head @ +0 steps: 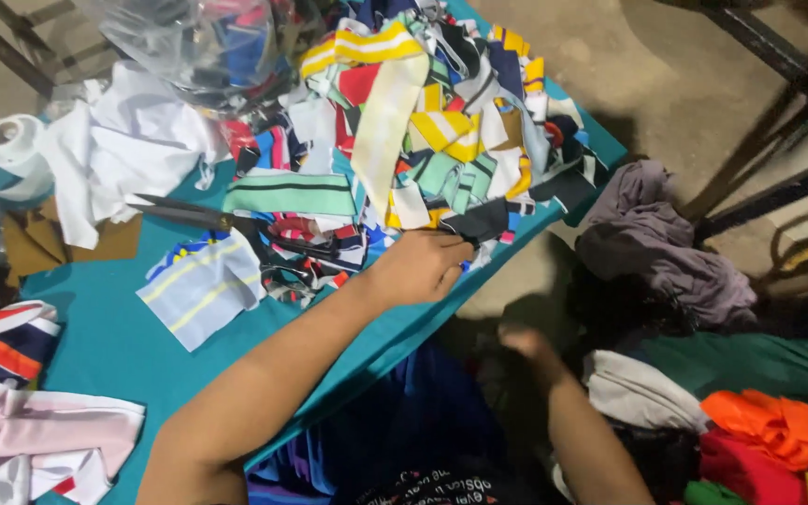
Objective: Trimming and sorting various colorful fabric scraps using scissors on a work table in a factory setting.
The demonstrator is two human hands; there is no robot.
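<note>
My left hand reaches across the teal table to the near edge of a heap of coloured, striped fabric scraps. Its fingertips pinch a dark navy scrap at the pile's front. My right hand hangs lower, off the table's edge in shadow, with the fingers curled; whether it holds anything is unclear. Black scissors lie on the table, left of my left hand.
A light blue striped piece lies near the scissors. White cloth, a clear plastic bag and a tape roll sit at the back left. Grey-purple, green and orange cloths pile up at right. Metal frame bars stand beyond.
</note>
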